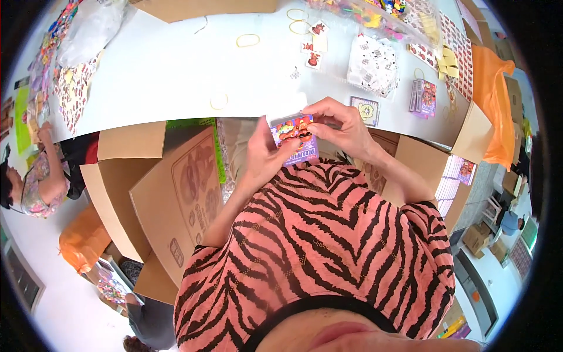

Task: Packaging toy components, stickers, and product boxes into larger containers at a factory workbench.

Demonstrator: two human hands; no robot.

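The left hand (271, 151) clasps a small purple printed packet (301, 155), thumb across its face; the right hand (340, 128) pinches its upper right part. The packet is at the front edge of the smooth white counter (164, 82), near a square purple-bordered card (365, 111).

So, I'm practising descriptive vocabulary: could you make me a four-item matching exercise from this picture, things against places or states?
Things:
1. Small flat purple printed pack
2. Thin yellow rubber bands
3. Crumpled translucent plastic bag
4. Brown cardboard carton with purple-and-white packs showing

Places or states:
A. In the picture's right half, below the table edge
B. At the far left end of the white tabletop
C. Between the left hand and right hand
D. Lying about as separate loops

Pairs: 1-C, 2-D, 3-B, 4-A
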